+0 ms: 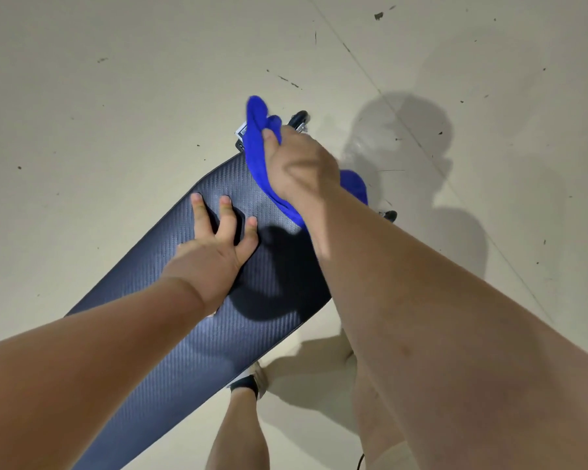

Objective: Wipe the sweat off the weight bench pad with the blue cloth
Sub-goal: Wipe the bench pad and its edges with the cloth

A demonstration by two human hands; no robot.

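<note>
We look down at the long dark bench pad with a woven, ribbed cover (197,334). It runs from the bottom left of our view up toward the middle, and it sits above a pale, speckled floor (116,96).

Our left hand (214,245) lies flat on the pad, about halfway along it. Its fingers are spread wide, and the tips press down on the cover. It holds nothing.

Our right hand (299,164) is past the left one, over the far end of the pad on its right side. It is closed tight around the bright blue soft cloth (258,144). The cloth is bunched up. One part sticks up past the thumb, beyond the pad's far edge. Another part hangs out behind the hand, off the pad's right edge. The lower fold of the cloth is down by the pad's top, but we cannot tell if it touches.

Just past the far end of the pad we see small black and silver metal parts of the bench frame (299,118). A dark shadow of our right arm falls across the pad between the two hands.

Below the pad's right edge, a bare leg and a foot in a dark shoe (248,385) stand on the floor.
</note>
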